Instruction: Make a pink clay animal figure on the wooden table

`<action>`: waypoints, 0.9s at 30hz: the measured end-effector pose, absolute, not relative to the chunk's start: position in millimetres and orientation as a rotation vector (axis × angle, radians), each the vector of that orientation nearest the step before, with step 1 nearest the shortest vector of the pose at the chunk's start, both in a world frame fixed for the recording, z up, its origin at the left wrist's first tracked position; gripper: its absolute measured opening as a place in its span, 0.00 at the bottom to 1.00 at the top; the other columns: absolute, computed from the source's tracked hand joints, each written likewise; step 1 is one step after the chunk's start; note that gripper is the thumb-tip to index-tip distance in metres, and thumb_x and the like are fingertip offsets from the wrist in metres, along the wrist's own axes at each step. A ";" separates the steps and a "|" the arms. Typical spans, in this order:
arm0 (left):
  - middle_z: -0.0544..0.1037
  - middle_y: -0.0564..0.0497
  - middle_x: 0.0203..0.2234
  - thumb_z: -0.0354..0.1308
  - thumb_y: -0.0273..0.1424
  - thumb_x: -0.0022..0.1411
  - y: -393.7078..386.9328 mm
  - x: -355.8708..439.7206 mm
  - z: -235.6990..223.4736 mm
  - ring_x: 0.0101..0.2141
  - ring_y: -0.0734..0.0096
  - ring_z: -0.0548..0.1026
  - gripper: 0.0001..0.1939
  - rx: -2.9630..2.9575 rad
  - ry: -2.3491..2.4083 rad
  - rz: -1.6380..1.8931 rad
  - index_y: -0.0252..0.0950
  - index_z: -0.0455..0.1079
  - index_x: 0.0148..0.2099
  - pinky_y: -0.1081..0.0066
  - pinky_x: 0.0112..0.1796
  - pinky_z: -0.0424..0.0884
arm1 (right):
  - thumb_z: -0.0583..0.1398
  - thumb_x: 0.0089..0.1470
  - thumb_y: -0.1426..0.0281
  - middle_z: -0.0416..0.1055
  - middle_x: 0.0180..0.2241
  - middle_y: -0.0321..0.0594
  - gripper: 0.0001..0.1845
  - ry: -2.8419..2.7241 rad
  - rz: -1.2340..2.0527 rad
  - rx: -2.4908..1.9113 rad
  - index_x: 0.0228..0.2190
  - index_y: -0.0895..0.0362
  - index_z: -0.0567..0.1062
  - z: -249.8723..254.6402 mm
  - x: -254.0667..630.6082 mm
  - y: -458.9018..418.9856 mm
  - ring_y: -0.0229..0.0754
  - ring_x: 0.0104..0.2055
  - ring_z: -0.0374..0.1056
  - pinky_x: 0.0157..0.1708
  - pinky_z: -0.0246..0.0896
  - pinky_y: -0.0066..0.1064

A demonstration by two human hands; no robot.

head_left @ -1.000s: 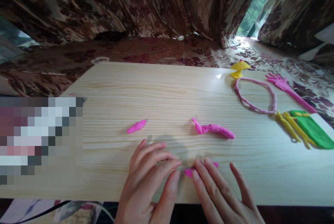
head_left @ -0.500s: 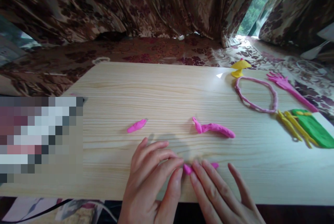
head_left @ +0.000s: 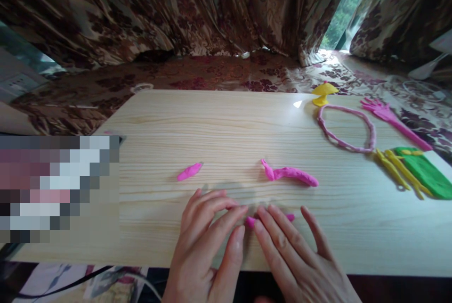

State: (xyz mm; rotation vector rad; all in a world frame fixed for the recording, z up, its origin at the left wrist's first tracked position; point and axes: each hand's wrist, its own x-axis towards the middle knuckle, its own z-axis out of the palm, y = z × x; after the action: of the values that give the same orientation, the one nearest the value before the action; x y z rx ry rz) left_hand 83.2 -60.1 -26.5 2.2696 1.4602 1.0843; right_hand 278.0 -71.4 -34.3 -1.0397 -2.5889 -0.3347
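A small roll of pink modelling clay lies on the wooden table near its front edge. Flat across its middle rest the fingers of my right hand, thumb spread out to the side as seen; both ends of the roll poke out. My left hand hovers just left of the roll, fingers curved and thumb apart from the index finger, with nothing visible between them. Beyond my left hand lies a short pink clay piece with a greyish tip. A longer, bent pink clay strip lies beyond my right hand.
Along the table's right side are a yellow clay mushroom shape, a pinkish ring, a pink hand-shaped piece, yellow sticks and a green slab. A pixelated object stands at left. Patterned curtains hang behind.
My right hand has slid slightly forward over the pink roll, which has shifted away from the front edge. My left thumb and index finger have parted a little. The camera view has shifted slightly.
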 end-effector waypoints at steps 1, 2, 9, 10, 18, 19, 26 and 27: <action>0.70 0.48 0.44 0.53 0.18 0.56 -60.4 82.4 -26.4 0.51 0.60 0.66 0.21 2.298 1.445 1.057 0.39 0.68 0.50 0.49 0.56 0.57 | 0.50 0.61 0.66 0.66 0.55 0.42 0.20 -2.597 -0.350 -1.005 0.52 0.59 0.68 -33.6 279.9 -73.6 0.44 0.62 0.54 0.64 0.28 0.45; 0.70 0.48 0.45 0.53 0.18 0.56 -60.7 81.9 -26.3 0.51 0.59 0.66 0.21 2.332 1.430 1.028 0.39 0.68 0.51 0.48 0.56 0.57 | 0.50 0.61 0.70 0.68 0.54 0.39 0.18 -2.606 -0.360 -0.980 0.51 0.56 0.69 -32.9 282.2 -76.6 0.42 0.62 0.54 0.64 0.29 0.44; 0.76 0.52 0.38 0.59 0.21 0.54 -62.9 88.7 -23.3 0.48 0.63 0.69 0.16 2.452 1.302 0.934 0.42 0.72 0.45 0.49 0.57 0.53 | 0.51 0.62 0.72 0.71 0.51 0.34 0.15 -2.580 -0.261 -0.885 0.47 0.52 0.72 -20.9 305.0 -86.2 0.38 0.56 0.63 0.63 0.41 0.38; 0.77 0.54 0.37 0.60 0.22 0.53 -63.6 89.9 -22.9 0.47 0.63 0.70 0.15 2.433 1.308 0.952 0.43 0.73 0.43 0.49 0.57 0.53 | 0.52 0.61 0.72 0.72 0.50 0.35 0.15 -2.566 -0.244 -0.891 0.47 0.52 0.72 -19.2 309.6 -84.8 0.38 0.55 0.64 0.63 0.44 0.37; 0.75 0.50 0.38 0.61 0.22 0.52 -69.8 92.0 -23.1 0.46 0.62 0.71 0.13 2.436 1.362 0.969 0.41 0.73 0.40 0.47 0.56 0.56 | 0.57 0.53 0.74 0.76 0.41 0.47 0.12 -2.304 -0.035 -1.170 0.40 0.60 0.75 -16.2 319.2 -69.9 0.47 0.48 0.70 0.53 0.57 0.43; 0.75 0.50 0.39 0.62 0.23 0.51 -70.5 91.2 -23.2 0.46 0.62 0.71 0.13 2.435 1.359 0.967 0.40 0.72 0.40 0.47 0.56 0.56 | 0.58 0.52 0.74 0.76 0.40 0.45 0.11 -2.274 0.009 -1.179 0.39 0.59 0.75 -16.0 317.3 -68.7 0.46 0.46 0.70 0.52 0.57 0.42; 0.78 0.56 0.33 0.63 0.24 0.52 -63.6 92.0 -17.3 0.44 0.66 0.73 0.10 2.426 1.327 0.974 0.44 0.73 0.36 0.52 0.57 0.55 | 0.60 0.50 0.76 0.75 0.34 0.38 0.06 -2.193 0.135 -1.172 0.32 0.56 0.75 -10.2 314.9 -62.2 0.41 0.41 0.71 0.51 0.57 0.37; 0.78 0.56 0.33 0.63 0.24 0.52 -60.7 93.7 -16.3 0.44 0.66 0.72 0.10 2.429 1.333 1.002 0.44 0.73 0.37 0.52 0.57 0.55 | 0.60 0.50 0.76 0.75 0.35 0.39 0.06 -2.175 0.128 -1.185 0.33 0.56 0.75 -10.5 315.5 -61.1 0.41 0.42 0.70 0.51 0.56 0.38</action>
State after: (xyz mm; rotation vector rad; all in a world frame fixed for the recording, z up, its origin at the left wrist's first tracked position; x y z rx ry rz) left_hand 93.7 -60.7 -16.3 2.4295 1.3335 1.0021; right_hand 315.5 -61.1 -10.5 -1.1849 -2.1751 0.1282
